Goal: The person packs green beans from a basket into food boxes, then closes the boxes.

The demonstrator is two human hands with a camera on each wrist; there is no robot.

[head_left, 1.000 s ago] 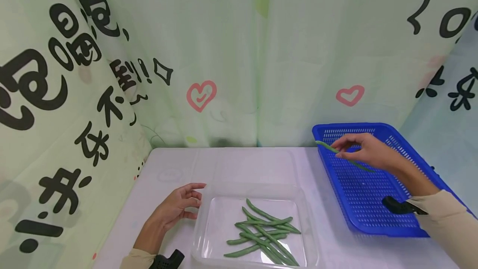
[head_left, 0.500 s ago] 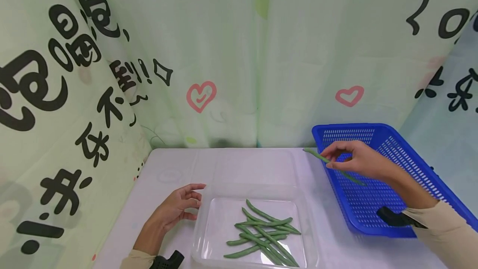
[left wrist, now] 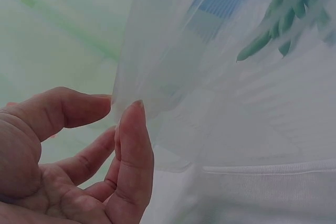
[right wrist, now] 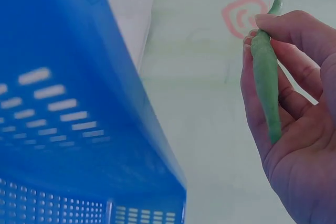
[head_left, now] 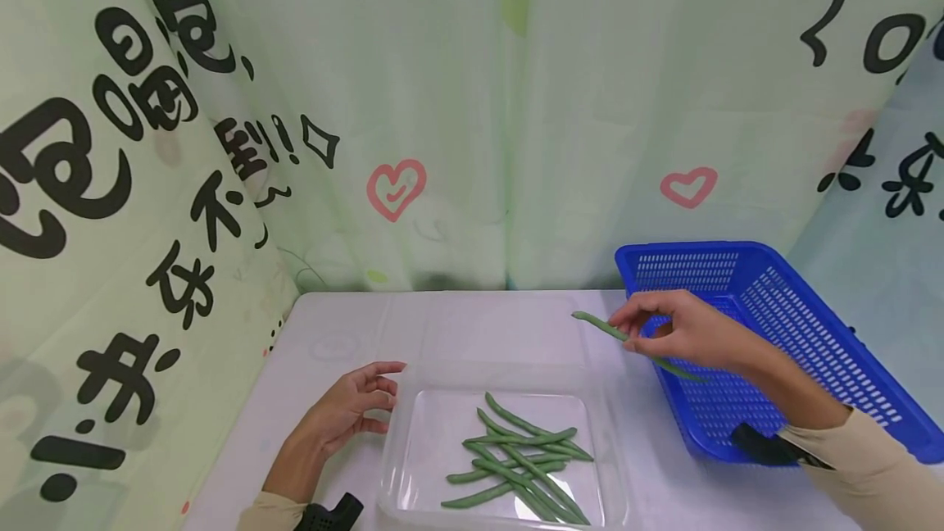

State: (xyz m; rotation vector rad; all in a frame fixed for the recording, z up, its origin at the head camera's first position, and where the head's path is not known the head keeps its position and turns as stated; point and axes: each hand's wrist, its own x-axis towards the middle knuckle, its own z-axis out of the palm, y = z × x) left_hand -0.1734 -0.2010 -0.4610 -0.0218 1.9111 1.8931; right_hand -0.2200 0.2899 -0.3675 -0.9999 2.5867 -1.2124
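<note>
A long green bean [head_left: 601, 324] is pinched between the thumb and fingertips of my right hand [head_left: 686, 334], above the near-left rim of the blue basket [head_left: 811, 334]. In the right wrist view the bean [right wrist: 266, 77] runs along the front of the fingers. My left hand [head_left: 354, 408] rests its fingertips against the left side of a clear plastic box [head_left: 394, 457], fingers loosely bent. The left wrist view has these fingers [left wrist: 135, 156] at the box's translucent wall [left wrist: 173, 77]. Several green beans [head_left: 516, 461] lie crossed in a pile inside the box.
The box and basket stand on a white-covered table [head_left: 457, 326], the basket to the right and farther back. A pale green printed curtain [head_left: 457, 105] hangs behind the table and along both sides.
My right hand has moved left and toward me with the bean, from over the basket's interior to its left rim. The left hand, box and pile have stayed put.
</note>
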